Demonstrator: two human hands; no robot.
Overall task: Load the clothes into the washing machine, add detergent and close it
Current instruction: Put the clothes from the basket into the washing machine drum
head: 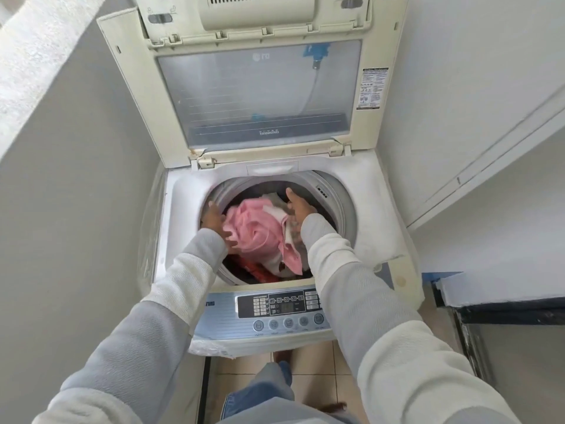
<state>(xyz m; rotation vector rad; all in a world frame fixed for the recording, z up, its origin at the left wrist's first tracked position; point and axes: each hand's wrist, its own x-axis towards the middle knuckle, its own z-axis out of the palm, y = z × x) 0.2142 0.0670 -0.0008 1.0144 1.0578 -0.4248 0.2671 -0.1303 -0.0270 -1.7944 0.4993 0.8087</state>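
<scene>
mirrored "lg" on the lid glass (256, 96), "rum" on the control panel (226, 316)

We see lid (260, 96) upright, drum mouth (339, 203) open from above. Clothes (253, 231) heaped high inside, gap at back. Left wall (91, 179), right wall (458, 117) hem washer (189, 191).

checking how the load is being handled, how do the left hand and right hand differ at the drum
The left hand sits near the left rim of the drum, against the pink garment; the right hand is farther back, by the white cloth. The left hand looks blurred; the right hand's fingers show straight. Both reach into the drum.
</scene>
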